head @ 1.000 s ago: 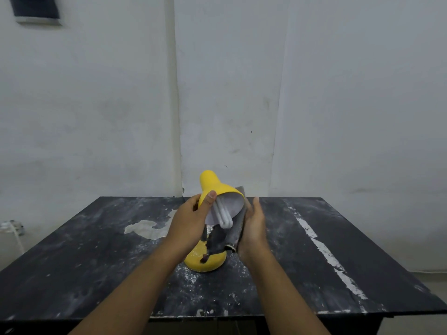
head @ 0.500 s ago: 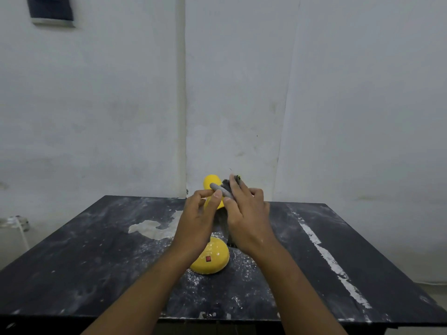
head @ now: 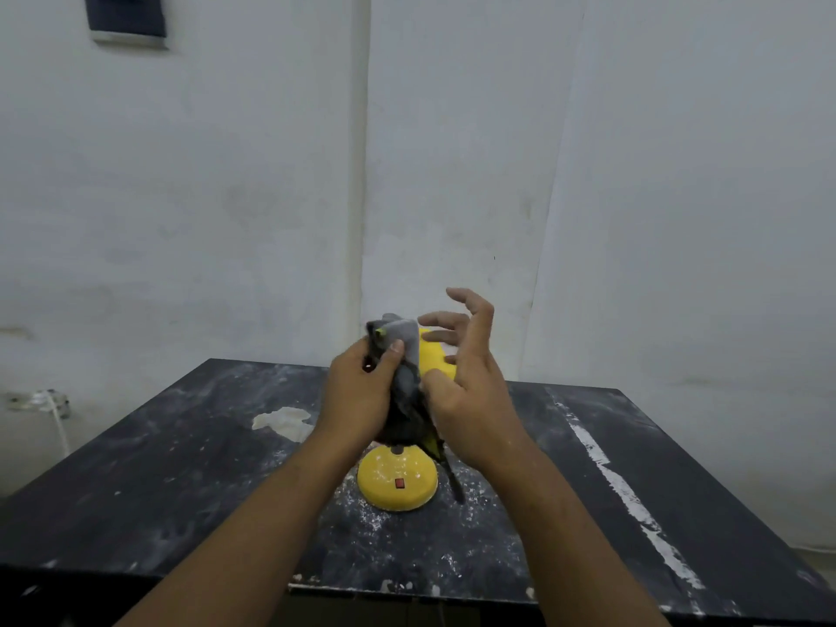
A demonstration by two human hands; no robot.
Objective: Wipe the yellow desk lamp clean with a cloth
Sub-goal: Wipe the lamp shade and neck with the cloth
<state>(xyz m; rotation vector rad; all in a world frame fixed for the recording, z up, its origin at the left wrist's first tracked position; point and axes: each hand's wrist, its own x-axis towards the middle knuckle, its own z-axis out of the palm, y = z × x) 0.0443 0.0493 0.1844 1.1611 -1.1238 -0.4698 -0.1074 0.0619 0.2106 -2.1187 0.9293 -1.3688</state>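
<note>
The yellow desk lamp stands on the black table, its round base (head: 397,484) with a small red switch facing me. Its yellow shade (head: 432,358) shows between my two hands, mostly covered. A dark grey cloth (head: 405,377) is draped over the shade and hangs down over the lamp's neck. My left hand (head: 357,393) grips the cloth against the left side of the shade, thumb on top. My right hand (head: 466,391) rests its palm by the shade's right side, fingers spread and lifted apart.
The black table (head: 181,468) is dusty, with a white patch (head: 282,420) left of the lamp and a white streak (head: 619,486) on the right. A white wall stands close behind. A white cable (head: 56,418) hangs at the far left.
The cloth has passed from my right hand to my left hand. My right hand has let go and spread its fingers. The shade now points away to the right.
</note>
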